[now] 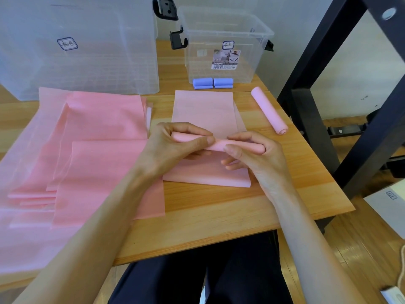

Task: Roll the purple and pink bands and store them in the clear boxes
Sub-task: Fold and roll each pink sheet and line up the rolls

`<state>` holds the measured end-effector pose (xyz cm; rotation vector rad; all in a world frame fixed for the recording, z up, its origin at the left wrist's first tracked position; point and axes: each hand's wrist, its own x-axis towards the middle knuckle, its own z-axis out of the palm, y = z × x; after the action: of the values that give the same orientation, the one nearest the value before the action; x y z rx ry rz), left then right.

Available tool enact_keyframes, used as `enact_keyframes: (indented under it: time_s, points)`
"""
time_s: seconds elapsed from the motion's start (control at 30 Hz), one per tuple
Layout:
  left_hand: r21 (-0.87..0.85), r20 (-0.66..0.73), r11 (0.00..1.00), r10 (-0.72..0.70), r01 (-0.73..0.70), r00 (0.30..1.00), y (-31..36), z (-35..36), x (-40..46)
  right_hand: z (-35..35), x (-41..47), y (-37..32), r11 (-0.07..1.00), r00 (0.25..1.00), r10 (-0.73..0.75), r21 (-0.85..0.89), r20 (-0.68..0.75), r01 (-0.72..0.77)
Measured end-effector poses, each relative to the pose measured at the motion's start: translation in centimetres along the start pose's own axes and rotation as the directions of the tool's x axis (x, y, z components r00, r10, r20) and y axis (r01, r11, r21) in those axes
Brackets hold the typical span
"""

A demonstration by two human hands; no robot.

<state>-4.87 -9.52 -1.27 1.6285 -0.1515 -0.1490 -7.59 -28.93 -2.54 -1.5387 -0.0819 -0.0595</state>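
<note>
Pink band (203, 110), mid-table near the right edge, partly rolled: rolling step in hand. Roll (217, 144) pinched by left hand (175, 145) and right hand (252, 154), long axis left-right, flat tail running toward far edge. Next, probably: even turns away, ends kept flush.

Bare table (219, 216) at lower centre: free passage. Left half covered by flat pink sheets (92, 150). Top blocked by big box (87, 62) and small box (221, 47), purple rolls (212, 83) in front. Pink roll (269, 110) right; black frame (317, 95) beyond.
</note>
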Motion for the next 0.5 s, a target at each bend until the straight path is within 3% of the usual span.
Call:
enact_keyframes:
  time_s: [0.13,0.37,0.5]
  points:
    - [-0.017,-0.01,0.998,-0.056,0.056,0.998,-0.04,0.01,0.01,-0.04,-0.07,-0.01,1.0,0.999,-0.027,-0.011,0.026,0.027]
    - [-0.013,0.051,1.0,0.023,-0.023,0.998,0.26,-0.01,-0.23,-0.11,-0.03,-0.04,1.0,1.0,0.016,-0.007,-0.026,-0.017]
    - [-0.012,0.005,1.0,-0.014,0.014,1.0,0.05,-0.02,-0.02,0.08,0.02,0.12,1.0,1.0,-0.018,-0.023,-0.015,0.018]
